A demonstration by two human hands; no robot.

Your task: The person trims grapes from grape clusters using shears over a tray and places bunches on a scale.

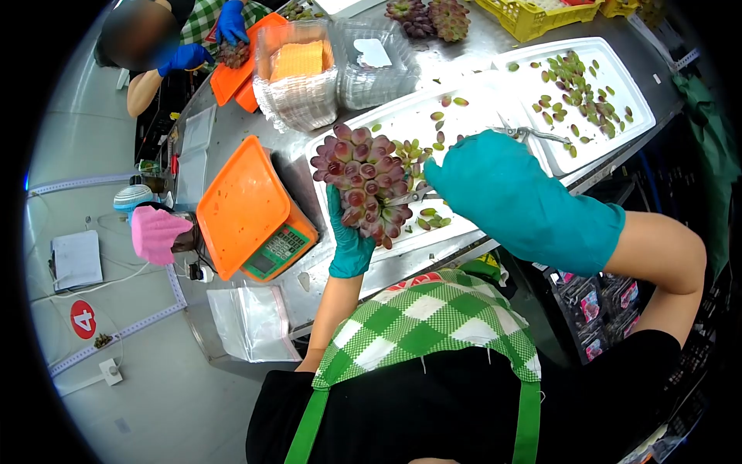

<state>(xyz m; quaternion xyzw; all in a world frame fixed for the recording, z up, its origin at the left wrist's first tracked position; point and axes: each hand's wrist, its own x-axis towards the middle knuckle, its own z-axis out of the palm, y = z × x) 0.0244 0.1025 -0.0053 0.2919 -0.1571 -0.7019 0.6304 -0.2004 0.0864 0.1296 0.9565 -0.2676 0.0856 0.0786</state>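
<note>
My left hand [349,243], in a teal glove, holds up a bunch of reddish-purple grapes [363,182] from below and behind. Most of its fingers are hidden by the fruit. A teal glove also covers my right hand [479,182], which is closed around scissors; their metal blades [413,196] point left into the lower right side of the bunch. The handles are hidden in the glove. Under both hands lies a white tray [321,203] with loose green and red grapes [433,220]. A curved metal tool [533,134] lies just beyond the right hand.
Another white tray [638,116] holds many loose grapes. To the left stands an orange scale [243,209], with plastic bags [251,325] near the table edge. Stacked clear boxes [297,85], more bunches [448,19] and a yellow crate [533,19] are farther back. A co-worker's blue-gloved hands [185,58] hold a bunch.
</note>
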